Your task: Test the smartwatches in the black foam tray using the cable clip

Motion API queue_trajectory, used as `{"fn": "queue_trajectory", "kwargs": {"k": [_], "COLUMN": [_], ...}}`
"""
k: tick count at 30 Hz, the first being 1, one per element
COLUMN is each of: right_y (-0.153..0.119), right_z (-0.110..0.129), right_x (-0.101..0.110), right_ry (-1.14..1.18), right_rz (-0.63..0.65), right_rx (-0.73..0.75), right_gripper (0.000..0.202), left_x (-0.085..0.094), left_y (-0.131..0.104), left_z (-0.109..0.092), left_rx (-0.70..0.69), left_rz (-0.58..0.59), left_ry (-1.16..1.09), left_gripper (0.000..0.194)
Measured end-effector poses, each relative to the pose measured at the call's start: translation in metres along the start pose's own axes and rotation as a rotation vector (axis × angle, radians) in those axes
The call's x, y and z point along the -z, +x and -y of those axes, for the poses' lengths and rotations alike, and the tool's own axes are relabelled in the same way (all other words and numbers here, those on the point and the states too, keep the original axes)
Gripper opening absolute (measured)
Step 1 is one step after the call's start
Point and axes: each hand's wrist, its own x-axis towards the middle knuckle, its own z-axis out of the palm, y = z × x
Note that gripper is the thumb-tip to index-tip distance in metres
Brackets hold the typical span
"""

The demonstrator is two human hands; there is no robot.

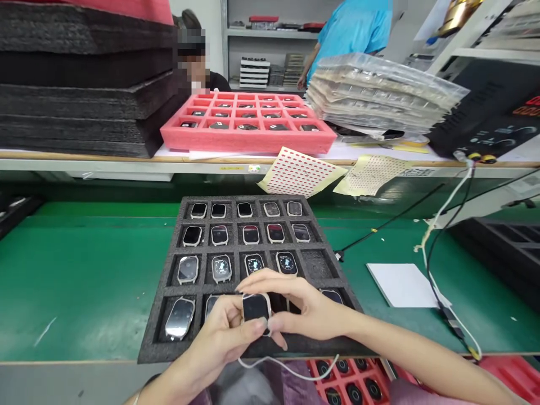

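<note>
A smartwatch body (255,307) with a dark screen and silver frame, without a strap, is held over the front of a black foam tray (162,306). My left hand (230,329) grips it from the left, thumb on its lower edge. From the right, my right hand (301,306) closes on it too, fingers over its top and thumb at its lower right corner. Similar watch bodies fill most of the tray's pockets; a few, such as one watch (287,263), show lit faces. One pocket (318,264) at the right of the third row holds nothing. My hands partly hide the front row.
Behind, a shelf bears a pink foam tray (248,138) of parts, stacked black foam (84,101) and clear plastic trays (375,93). A white pad (403,285) and cables (447,315) lie right. Below the bench edge sits a red tray (348,382). Two people are beyond.
</note>
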Motion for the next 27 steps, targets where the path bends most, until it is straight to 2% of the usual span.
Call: {"fn": "queue_trajectory", "kwargs": {"k": [3, 9, 13, 15, 19, 23, 27], "right_y": [0.001, 0.003, 0.003, 0.003, 0.002, -0.003, -0.009], "right_z": [0.001, -0.001, -0.002, -0.003, -0.003, 0.004, 0.014], "right_x": [0.001, -0.001, -0.003, -0.001, 0.005, 0.006, 0.001], "right_ry": [0.142, 0.269, 0.271, 0.226, 0.027, -0.342, -0.757], "right_rz": [0.041, 0.053, 0.024, 0.015, 0.019, -0.024, -0.074], "right_rx": [-0.013, -0.007, 0.042, 0.063, 0.098, 0.105, 0.100], "right_gripper": [0.033, 0.031, 0.029, 0.030, 0.035, 0.058, 0.039], "left_x": [0.004, 0.005, 0.011, 0.012, 0.007, -0.002, -0.002], "left_y": [-0.002, -0.003, -0.001, 0.000, 0.002, 0.004, 0.004], "left_z": [0.000, 0.001, 0.008, 0.011, 0.012, 0.008, 0.008], "left_rx": [0.024, 0.001, 0.002, -0.001, -0.065, -0.184, -0.110], "left_rz": [0.039, 0.092, 0.152, 0.141, 0.004, -0.132, -0.099], "left_ry": [0.003, -0.006, 0.027, 0.005, -0.031, 0.171, 0.361], "left_gripper": [0.033, 0.035, 0.036, 0.035, 0.028, 0.019, 0.023]}}
